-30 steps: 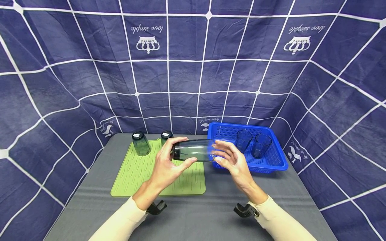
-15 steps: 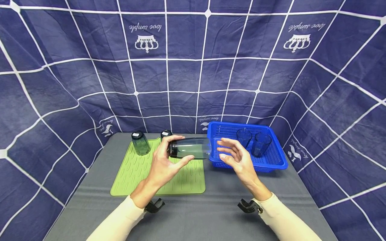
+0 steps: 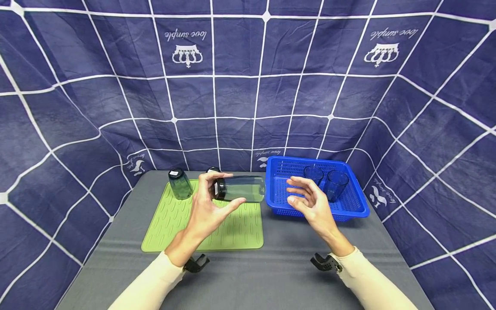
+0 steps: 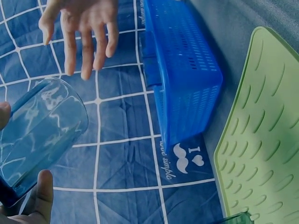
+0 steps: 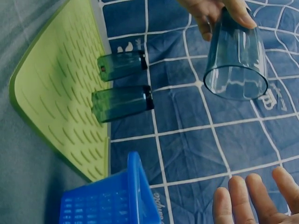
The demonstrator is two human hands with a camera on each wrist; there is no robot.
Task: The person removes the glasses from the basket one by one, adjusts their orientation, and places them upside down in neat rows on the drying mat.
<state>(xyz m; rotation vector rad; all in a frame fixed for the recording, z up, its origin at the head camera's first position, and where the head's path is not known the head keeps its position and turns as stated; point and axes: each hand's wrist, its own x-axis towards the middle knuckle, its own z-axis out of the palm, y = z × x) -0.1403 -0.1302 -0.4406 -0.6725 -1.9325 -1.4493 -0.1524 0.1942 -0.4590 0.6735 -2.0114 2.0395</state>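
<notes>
My left hand [image 3: 207, 211] grips a bluish drinking glass [image 3: 244, 188] near its dark base, thumb on the near side and fingers round the far side. The glass lies sideways in the air over the green mat [image 3: 174, 232], its mouth toward the right. In the right wrist view the rim of this glass [image 5: 236, 83] is apart from my right hand [image 5: 250, 200]. That hand, relaxed and holding nothing, hovers before the blue basket [image 3: 279, 209]. Two more glasses stand upside down on the mat: one glass [image 3: 180, 184] at left, the other mostly hidden behind my left hand.
Inside the blue basket, at its right, stand two glasses, the nearer one [image 3: 335, 186] and one partly behind my right hand. The grey tabletop [image 3: 271, 267] runs under mat and basket. A blue patterned cloth [image 3: 240, 99] walls the back and sides.
My right hand has let go of the glass mouth and drawn back to the right. My left hand has moved slightly left with the glass.
</notes>
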